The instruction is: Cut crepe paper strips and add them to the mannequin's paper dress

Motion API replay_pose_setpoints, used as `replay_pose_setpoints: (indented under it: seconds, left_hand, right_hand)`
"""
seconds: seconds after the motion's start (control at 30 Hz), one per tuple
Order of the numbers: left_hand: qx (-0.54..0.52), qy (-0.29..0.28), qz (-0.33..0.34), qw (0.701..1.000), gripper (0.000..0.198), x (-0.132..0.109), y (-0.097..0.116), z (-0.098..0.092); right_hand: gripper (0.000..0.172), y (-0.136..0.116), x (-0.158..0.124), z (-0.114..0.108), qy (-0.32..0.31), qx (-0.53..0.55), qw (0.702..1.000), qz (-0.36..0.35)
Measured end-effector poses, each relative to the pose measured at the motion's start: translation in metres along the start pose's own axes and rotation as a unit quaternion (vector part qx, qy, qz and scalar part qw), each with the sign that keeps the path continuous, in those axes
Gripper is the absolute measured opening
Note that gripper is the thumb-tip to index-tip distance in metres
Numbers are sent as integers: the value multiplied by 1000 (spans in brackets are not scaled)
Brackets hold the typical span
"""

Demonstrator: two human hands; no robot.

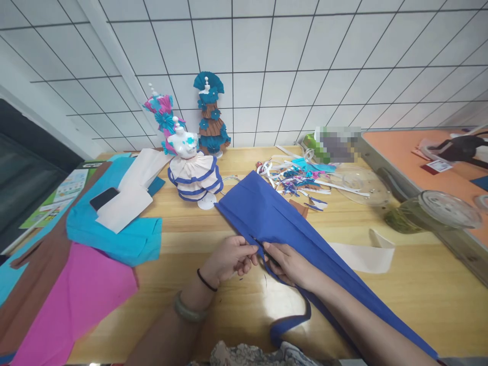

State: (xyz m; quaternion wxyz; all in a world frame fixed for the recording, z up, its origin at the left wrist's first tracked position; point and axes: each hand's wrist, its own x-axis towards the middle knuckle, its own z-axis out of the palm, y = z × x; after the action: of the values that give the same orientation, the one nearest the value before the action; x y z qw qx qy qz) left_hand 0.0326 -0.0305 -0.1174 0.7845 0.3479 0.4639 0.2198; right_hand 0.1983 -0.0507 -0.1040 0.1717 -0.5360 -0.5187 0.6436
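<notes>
A long sheet of blue crepe paper (282, 213) lies slantwise across the table before me. My left hand (231, 259) pinches its near edge between thumb and fingers. Closed around dark-handled scissors (270, 255), my right hand (292, 264) rests over the same edge, and the blades point up and left into the paper. A narrow blue strip (292, 323) hangs from beneath my right hand and curls toward the table's front edge. Just beyond the sheet's left corner stands a small dress form (194, 170) in a cream skirt with blue bands.
Two more decorated dress forms stand behind, one in teal and brown (211, 119). Paper scraps (295, 175) heap at the back. Pink (86, 284) and turquoise paper (114, 239) with a phone (104, 199) lie left. A clear jar (430, 211) and a cream strip (362, 256) lie right.
</notes>
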Motion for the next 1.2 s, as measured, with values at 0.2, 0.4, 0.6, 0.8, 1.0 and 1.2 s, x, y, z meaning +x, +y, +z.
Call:
replay_pose_setpoints:
  seconds: [0.2,0.4,0.6,0.8,1.0,1.2]
  left_hand:
    - [-1,4,-5,1000,31,0,0,0]
    - [-23,-9,6,1000,30,2,2,-12]
    - [-67,24,31,997,22,7,6,-23]
    - [-71,31,45,996,21,5,6,-22]
    - [-64,25,47,997,22,3,6,-23]
    - [-50,24,41,998,24,3,6,-24]
  right_hand:
    - [48,8,6,0,-6,20,1000,-7]
    - [48,9,7,0,2,29,1000,-10]
    - [47,7,5,1,7,12,1000,-6]
    - [47,11,7,-1,7,-11,999,-36]
    - [45,11,10,-4,9,-58,997,-49]
    - [44,1,9,-1,10,-62,998,-28]
